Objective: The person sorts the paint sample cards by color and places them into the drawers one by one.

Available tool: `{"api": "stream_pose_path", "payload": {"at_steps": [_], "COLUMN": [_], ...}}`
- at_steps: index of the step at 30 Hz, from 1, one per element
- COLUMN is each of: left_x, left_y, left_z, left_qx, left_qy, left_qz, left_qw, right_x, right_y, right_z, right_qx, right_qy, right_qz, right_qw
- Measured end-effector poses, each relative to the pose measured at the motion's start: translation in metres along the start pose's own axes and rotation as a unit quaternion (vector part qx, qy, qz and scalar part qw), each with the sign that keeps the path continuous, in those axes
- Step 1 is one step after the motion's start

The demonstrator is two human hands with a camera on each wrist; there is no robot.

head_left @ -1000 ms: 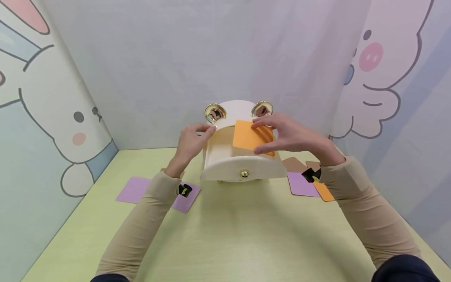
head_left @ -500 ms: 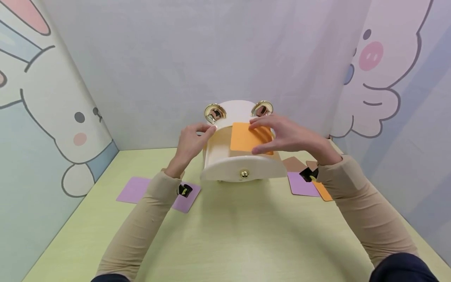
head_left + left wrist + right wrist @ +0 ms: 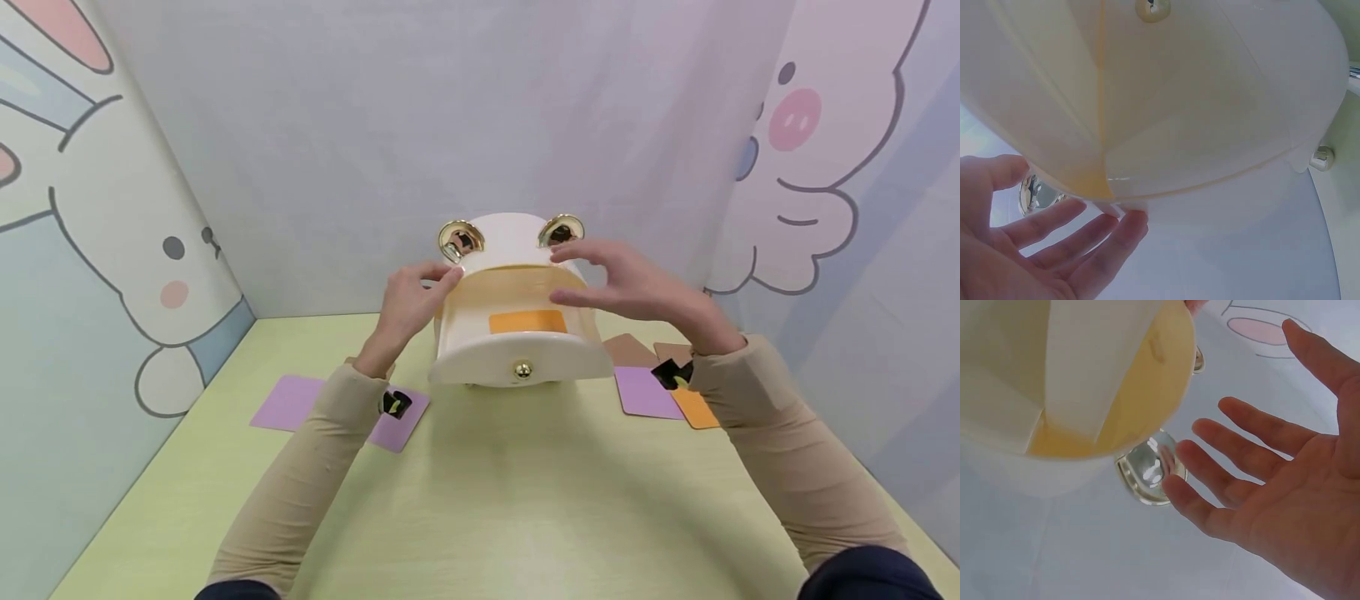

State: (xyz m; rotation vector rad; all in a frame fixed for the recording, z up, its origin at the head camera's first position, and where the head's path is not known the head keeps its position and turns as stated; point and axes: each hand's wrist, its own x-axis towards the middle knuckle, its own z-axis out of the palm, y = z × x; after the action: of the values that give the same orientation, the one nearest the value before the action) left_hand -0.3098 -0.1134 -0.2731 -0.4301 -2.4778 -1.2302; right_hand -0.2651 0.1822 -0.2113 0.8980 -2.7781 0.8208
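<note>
A white clock-shaped box (image 3: pixel 510 236) with two gold bells (image 3: pixel 460 240) stands on the table, its drawer (image 3: pixel 480 362) pulled out toward me. On the drawer front is a gold knob (image 3: pixel 522 369). An orange card (image 3: pixel 528 322) lies inside the drawer, partly hidden behind the front panel. My left hand (image 3: pixel 408 304) grips the box's left edge, thumb at the rim and fingers along the side, as the left wrist view shows. With nothing in it, my right hand (image 3: pixel 630 283) hovers at the box's right side, its fingers (image 3: pixel 1260 428) spread apart in the right wrist view.
Purple cards (image 3: pixel 288 402) lie to the left, partly under my left forearm. On the right are another purple card (image 3: pixel 648 392), an orange one (image 3: pixel 697 408) and brown ones (image 3: pixel 628 350). Walls with cartoon animals (image 3: pixel 795 121) enclose the table (image 3: pixel 495 508).
The right hand has let go of the orange card, which dropped from between the fingers down into the drawer. That hand shifted slightly right; the left hand stayed at the box's edge.
</note>
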Motion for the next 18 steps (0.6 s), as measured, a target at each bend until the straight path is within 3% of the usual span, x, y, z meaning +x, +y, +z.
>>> {"api": "stream_pose_path", "payload": {"at_steps": [4, 7, 13, 18], "left_x": [-0.001, -0.001, -0.002, -0.003], "left_y": [0.001, 0.001, 0.003, 0.004], "left_z": [0.001, 0.002, 0.002, 0.001], "left_qx": [-0.002, -0.002, 0.001, 0.000], "left_qy": [0.001, 0.003, 0.004, 0.001], "left_qz": [-0.001, -0.004, -0.007, -0.010], "left_qw": [1.0000, 1.0000, 1.0000, 0.9999], "right_x": [-0.015, -0.029, -0.065, -0.098], "right_y": [0.021, 0.045, 0.103, 0.143], "right_z": [-0.003, -0.002, 0.011, 0.026], "right_qx": [-0.016, -0.053, -0.167, -0.188], "right_qy": [0.040, 0.046, 0.005, -0.016], "right_qz": [0.029, 0.060, 0.144, 0.207], "right_qw": [0.999, 0.996, 0.975, 0.960]}}
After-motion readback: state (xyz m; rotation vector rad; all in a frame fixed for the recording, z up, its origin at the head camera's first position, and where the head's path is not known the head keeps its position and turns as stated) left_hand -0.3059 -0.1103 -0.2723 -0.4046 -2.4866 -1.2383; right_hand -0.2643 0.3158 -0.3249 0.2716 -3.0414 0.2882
